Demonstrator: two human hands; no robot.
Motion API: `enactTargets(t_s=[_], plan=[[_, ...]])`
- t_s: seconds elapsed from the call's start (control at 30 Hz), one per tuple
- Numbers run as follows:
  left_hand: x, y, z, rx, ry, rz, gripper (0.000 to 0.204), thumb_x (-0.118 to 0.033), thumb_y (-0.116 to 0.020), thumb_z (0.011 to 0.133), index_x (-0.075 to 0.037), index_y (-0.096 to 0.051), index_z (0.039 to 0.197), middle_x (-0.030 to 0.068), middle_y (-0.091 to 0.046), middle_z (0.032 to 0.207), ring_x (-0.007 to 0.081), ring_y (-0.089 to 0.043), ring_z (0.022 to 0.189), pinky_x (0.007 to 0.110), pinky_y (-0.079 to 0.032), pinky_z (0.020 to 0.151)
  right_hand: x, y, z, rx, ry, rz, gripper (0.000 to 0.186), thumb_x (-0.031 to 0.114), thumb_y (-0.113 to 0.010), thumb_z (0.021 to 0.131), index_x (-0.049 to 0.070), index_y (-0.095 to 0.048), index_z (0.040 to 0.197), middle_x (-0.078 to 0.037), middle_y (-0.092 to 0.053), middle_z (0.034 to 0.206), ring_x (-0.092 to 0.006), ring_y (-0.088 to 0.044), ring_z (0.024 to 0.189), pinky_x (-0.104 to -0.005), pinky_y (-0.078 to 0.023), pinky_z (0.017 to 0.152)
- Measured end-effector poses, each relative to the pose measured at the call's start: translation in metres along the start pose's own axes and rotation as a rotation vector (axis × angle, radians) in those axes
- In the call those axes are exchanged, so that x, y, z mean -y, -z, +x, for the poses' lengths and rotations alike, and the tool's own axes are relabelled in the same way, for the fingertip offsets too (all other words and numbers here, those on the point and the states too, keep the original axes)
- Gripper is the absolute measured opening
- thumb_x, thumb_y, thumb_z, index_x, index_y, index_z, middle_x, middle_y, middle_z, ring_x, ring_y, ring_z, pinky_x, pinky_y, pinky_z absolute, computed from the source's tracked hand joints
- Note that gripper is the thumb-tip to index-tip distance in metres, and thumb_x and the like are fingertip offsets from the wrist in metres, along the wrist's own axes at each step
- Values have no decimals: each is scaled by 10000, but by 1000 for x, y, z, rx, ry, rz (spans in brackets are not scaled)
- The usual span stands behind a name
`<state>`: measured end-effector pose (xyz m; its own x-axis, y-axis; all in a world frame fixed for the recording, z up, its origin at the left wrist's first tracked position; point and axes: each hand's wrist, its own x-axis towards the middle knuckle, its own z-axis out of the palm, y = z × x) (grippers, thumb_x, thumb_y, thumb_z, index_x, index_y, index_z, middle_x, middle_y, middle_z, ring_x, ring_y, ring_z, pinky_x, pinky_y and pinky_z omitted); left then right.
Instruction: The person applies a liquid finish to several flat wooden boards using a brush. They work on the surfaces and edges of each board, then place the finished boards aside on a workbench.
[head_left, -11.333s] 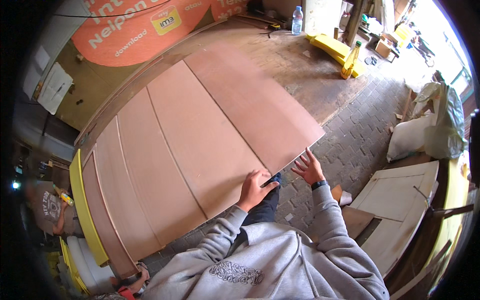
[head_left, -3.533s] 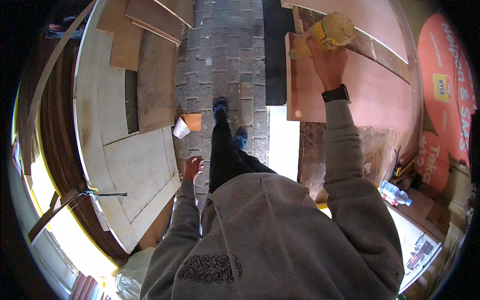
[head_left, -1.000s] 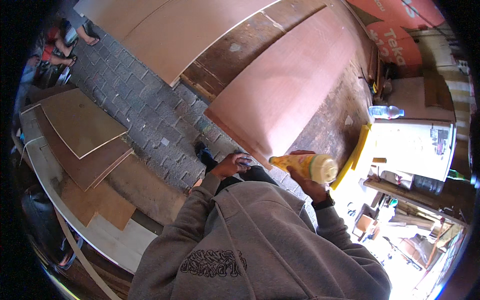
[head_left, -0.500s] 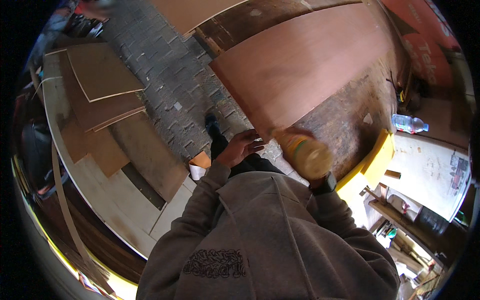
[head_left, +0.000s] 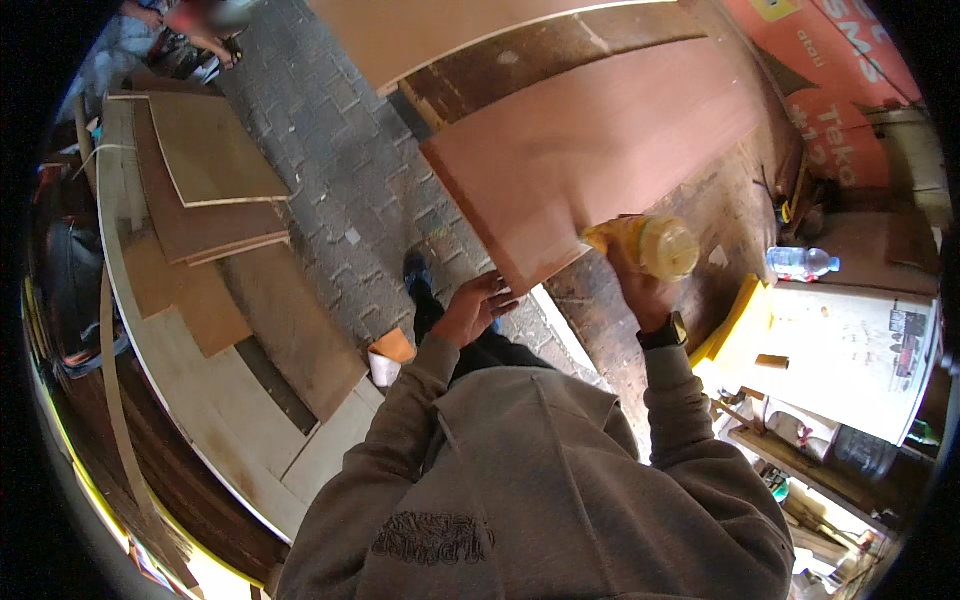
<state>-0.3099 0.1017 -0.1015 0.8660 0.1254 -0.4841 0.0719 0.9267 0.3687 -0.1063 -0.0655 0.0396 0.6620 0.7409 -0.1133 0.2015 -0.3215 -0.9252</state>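
My right hand point(head_left: 640, 290) is wrapped round a bottle with yellowish contents point(head_left: 665, 248). The bottle is tipped over, its base toward me and its narrow end pointing left above the near edge of a reddish wooden sheet point(head_left: 590, 150). A darker strip runs along the sheet's left edge. My left hand point(head_left: 475, 308) is at the sheet's near left corner, palm turned up and fingers apart. Its fingertips meet the edge; I cannot tell whether they press on it. The sheet lies on a stained worktable point(head_left: 600, 300).
A clear plastic water bottle point(head_left: 800, 263) lies at the right by a white box point(head_left: 850, 350) and a yellow piece point(head_left: 735, 325). Stacked brown boards point(head_left: 220, 150) are at the left. A white and orange container point(head_left: 388, 358) stands on the paved floor. Another person's hand point(head_left: 150, 17) shows far left.
My right hand has moved up and right with the bottle, which now appears less blurred and tilts sideways. My left hand stays at the corner. The whole view has shifted slightly.
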Motion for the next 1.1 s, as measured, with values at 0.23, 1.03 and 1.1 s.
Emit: enactTargets(t_s=[0.23,1.03,1.1], plan=[[-1,24,41,51,-3,-120,328,-93,-456,1019,-13,-517,1331,111,-592,1322,260,-589,1195,412,-473,1049,-80,-37,-37,94,65,-21,613,473,-437,990,64,-434,1447,-153,-493,1454,-292,-476,1328,-441,-361,1131],[-1,-5,27,-31,-8,-332,965,-788,-318,937,-9,-347,1505,150,-448,1487,294,-435,1363,463,-348,1141,54,22,18,-431,232,-296,183,210,-742,883,102,-735,1031,-79,-752,874,-224,-739,755,-340,-584,648],[1,-12,29,-5,-34,-324,973,-795,-308,934,-11,-342,1509,156,-433,1498,294,-423,1374,464,-337,1152,35,4,2,-372,405,-84,242,240,-775,853,97,-731,1043,-90,-752,923,-235,-743,815,-361,-587,702]])
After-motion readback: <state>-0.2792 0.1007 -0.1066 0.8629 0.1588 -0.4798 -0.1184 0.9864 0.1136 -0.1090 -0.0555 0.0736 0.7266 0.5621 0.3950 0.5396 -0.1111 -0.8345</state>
